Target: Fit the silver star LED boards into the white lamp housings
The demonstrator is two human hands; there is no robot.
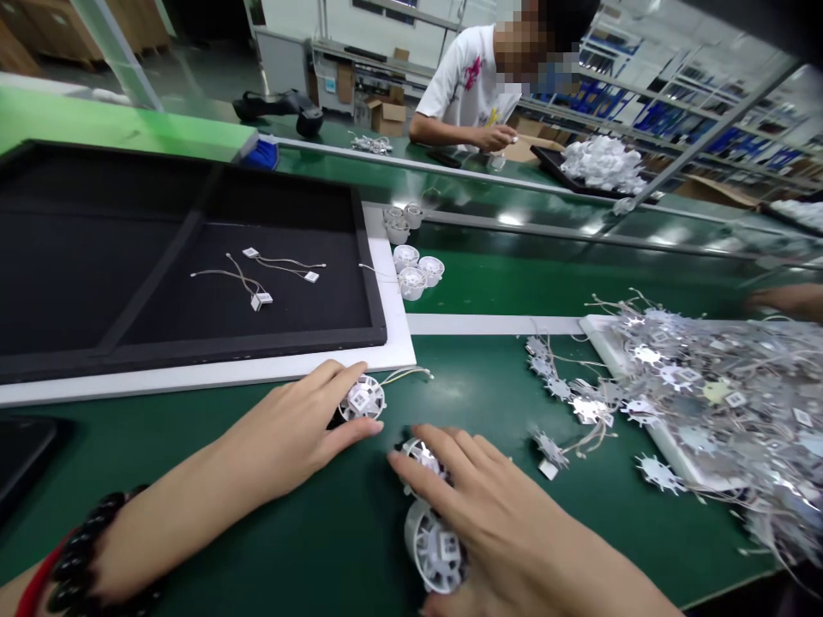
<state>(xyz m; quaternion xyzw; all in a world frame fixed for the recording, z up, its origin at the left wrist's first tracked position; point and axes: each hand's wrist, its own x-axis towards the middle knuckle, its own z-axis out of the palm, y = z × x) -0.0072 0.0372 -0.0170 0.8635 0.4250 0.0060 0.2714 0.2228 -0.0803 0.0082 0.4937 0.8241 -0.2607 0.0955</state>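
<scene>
While hands (312, 420) grasp white cups (362, 400), black tray (302, 313) lies left, plate heap (720, 386) right.

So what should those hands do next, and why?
Maybe the right hand could slide the nearer round part and the farther round part toward the left hand. It spans both of them, and the left hand has a similar white part between thumb and finger, so they could sit together.

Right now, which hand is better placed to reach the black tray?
Probably the left hand: it holds a white part near the black tray, while the right hand, on two similar parts, is farther.
</scene>
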